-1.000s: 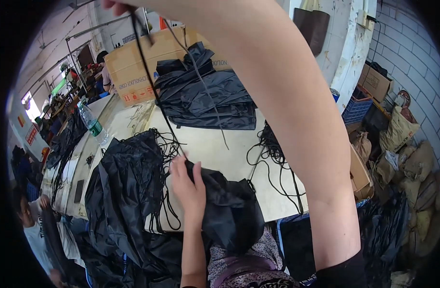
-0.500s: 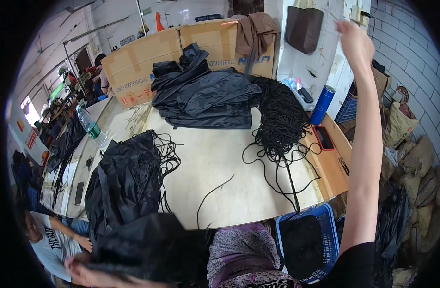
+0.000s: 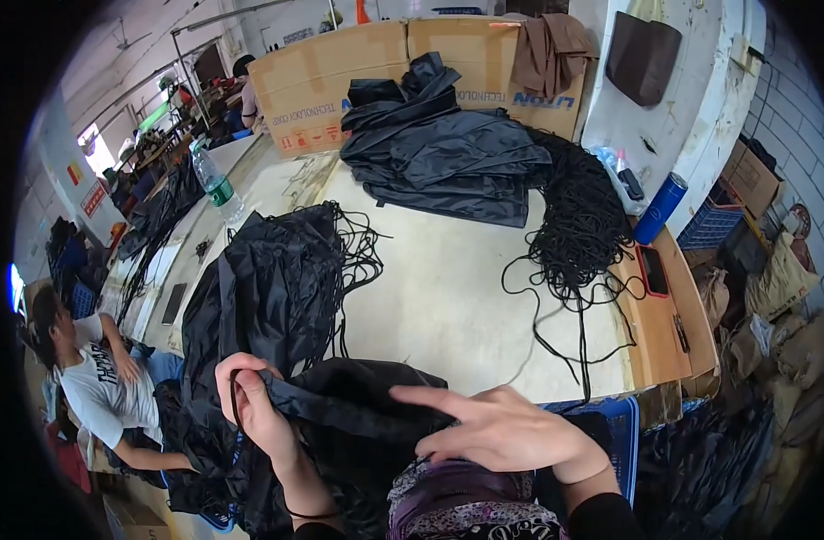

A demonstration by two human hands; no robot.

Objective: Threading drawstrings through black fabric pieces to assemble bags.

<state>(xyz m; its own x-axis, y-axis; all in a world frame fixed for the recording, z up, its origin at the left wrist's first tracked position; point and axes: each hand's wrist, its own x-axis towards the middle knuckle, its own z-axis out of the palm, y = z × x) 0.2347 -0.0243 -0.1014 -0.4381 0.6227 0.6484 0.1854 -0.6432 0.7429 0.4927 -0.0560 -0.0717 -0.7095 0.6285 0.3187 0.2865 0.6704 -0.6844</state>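
Note:
A black fabric bag (image 3: 340, 445) hangs over the table's front edge, its mouth spread toward me. My left hand (image 3: 255, 405) is closed on the left side of its rim, with a thin black cord looped by the fingers. My right hand (image 3: 515, 436) is at the right of the mouth, fingers stretched and apart, the index finger over the fabric; whether it touches is unclear. Beyond my left hand lies a heap of black bags (image 3: 273, 297) with cord ends trailing right. A stack of black fabric (image 3: 448, 166) and a tangled bundle of black cords (image 3: 578, 220) lie farther back.
Cardboard panels (image 3: 317, 81) wall the table's back. A water bottle (image 3: 216, 189) and a dark phone (image 3: 174, 304) are at left; a blue flask (image 3: 661, 209) and red-cased phone (image 3: 653, 272) at right. A co-worker (image 3: 115, 387) sits at lower left. A blue basket (image 3: 624, 441) is below the table's edge.
My right hand has come down from high at the right to the bag's mouth. My left hand has moved up and right with the bag. The loose cord at the table's front no longer shows there.

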